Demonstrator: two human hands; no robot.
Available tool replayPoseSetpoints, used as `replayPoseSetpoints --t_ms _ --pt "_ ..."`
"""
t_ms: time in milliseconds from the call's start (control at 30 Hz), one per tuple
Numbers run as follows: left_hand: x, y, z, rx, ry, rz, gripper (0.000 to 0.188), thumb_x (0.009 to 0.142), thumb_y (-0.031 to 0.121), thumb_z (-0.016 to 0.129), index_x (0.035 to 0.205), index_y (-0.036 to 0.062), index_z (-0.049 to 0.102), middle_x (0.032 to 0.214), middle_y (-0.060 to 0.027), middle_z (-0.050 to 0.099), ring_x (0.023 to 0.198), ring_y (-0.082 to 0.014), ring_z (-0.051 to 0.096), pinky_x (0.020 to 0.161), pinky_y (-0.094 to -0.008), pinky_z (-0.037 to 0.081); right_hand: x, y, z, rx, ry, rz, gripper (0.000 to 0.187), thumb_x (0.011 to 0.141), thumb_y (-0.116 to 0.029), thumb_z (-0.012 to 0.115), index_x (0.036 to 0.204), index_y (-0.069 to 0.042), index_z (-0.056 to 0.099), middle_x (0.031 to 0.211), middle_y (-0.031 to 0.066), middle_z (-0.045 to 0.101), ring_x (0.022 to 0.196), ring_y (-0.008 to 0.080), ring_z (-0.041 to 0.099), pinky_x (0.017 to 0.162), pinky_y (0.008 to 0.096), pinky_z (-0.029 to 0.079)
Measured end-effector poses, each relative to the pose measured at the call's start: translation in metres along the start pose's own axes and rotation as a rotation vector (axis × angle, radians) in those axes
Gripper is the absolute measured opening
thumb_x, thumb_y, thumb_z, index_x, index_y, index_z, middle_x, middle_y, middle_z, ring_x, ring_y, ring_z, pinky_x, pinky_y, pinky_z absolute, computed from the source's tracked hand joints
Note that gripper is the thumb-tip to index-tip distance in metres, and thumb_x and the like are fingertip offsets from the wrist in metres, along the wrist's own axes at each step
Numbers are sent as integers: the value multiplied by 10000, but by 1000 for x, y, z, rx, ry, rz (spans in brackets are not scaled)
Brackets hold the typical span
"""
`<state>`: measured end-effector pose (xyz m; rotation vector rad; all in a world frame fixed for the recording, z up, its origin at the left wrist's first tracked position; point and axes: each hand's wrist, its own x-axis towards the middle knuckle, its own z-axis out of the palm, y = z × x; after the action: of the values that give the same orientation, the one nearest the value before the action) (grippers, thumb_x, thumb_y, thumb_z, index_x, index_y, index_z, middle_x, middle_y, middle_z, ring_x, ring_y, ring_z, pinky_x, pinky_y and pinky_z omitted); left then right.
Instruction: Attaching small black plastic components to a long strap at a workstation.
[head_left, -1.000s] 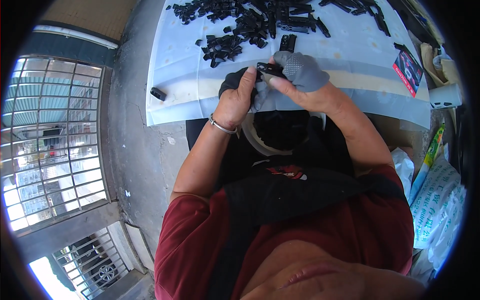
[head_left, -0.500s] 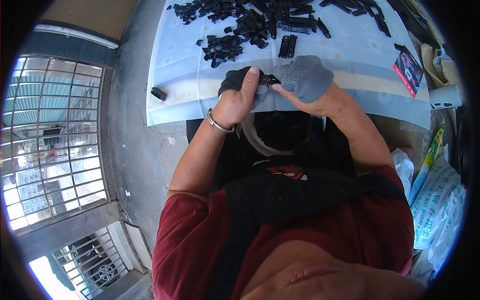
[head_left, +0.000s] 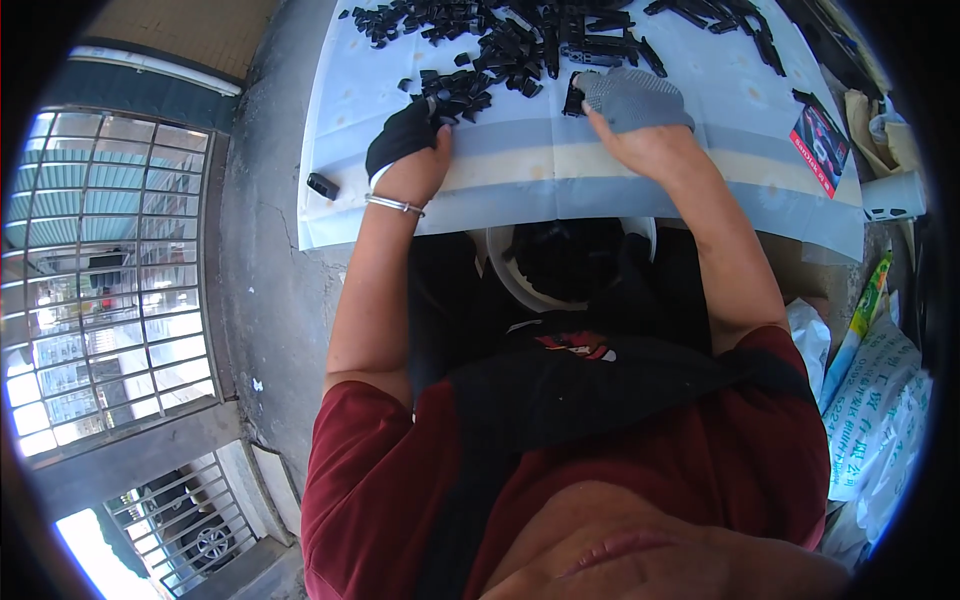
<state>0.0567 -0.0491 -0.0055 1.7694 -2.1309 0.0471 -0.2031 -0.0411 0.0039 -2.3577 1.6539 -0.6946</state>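
My left hand, in a black fingerless glove, reaches to the near left edge of a heap of small black plastic pieces. Its fingers curl down at the heap, and anything between them is too small to make out. On the right, my right hand wears a grey dotted glove. Its thumb and fingers close round a black rectangular plastic part on the table, and the glove hides part of it. Longer black plastic parts lie just beyond that hand.
More long black parts lie at the far right of the covered table. A red and black card lies at the right edge, a single black piece at the left. Below the front edge sits a white bucket with black contents.
My hands, together over the near edge around a small black part, have parted. The left went forward and left to the heap, the right forward and right onto the rectangular part.
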Motion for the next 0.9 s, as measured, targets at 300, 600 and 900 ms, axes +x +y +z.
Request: replayPoseSetpoints --t_ms 300,600,900 --pt "7 27 15 -137 121 145 276 753 238 584 977 76 587 822 -144 619 707 -310 598 664 -364 479 3 19 -1 -447 125 -173 252 767 -103 524 1007 -67 594 1014 153 570 892 308 555 782 416 450" --pt "-17 36 -6 -855 -142 -227 226 793 197 618 923 15 588 665 -59 613 568 -109 568 545 -238 448 -9 9 -12 -318 -37 -33 217 802 -153 547 978 -29 574 949 155 580 881 305 557 765 389 454" --pt "-36 72 -11 -592 -149 26 242 720 190 672 883 27 598 776 -146 615 686 -293 602 596 -336 473 -26 -15 5 443 -44 -218 297 786 -232 564 992 -28 499 947 170 526 858 319 541 735 377 440"
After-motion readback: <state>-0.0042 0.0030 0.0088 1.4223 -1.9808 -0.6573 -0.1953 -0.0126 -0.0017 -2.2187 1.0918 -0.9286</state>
